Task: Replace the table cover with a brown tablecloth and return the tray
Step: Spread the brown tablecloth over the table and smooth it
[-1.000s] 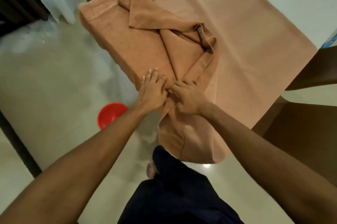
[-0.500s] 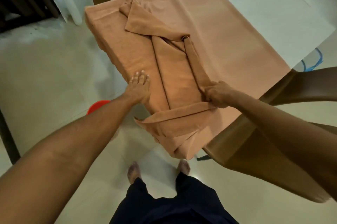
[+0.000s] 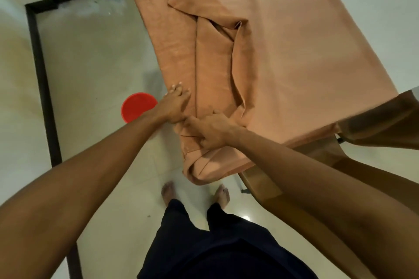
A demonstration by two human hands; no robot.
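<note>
A brown tablecloth [image 3: 294, 56] covers the table, with a loose folded layer of the same cloth bunched along its left half. My left hand [image 3: 175, 104] lies flat on the cloth at the table's left edge, fingers extended and together. Right beside it, my right hand [image 3: 212, 129] presses on the cloth at the near left corner, fingers curled around a fold. The cloth's near corner hangs off the table toward my feet. No tray is in view.
A red bowl [image 3: 138, 106] sits on the pale tiled floor left of the table. A wooden chair [image 3: 374, 124] stands at the table's near right. A dark frame [image 3: 43, 88] runs along the floor at left. My bare feet stand below the corner.
My right hand has come back left from the middle fold to the near corner, close to my left hand. The folded layer now lies further over the corner.
</note>
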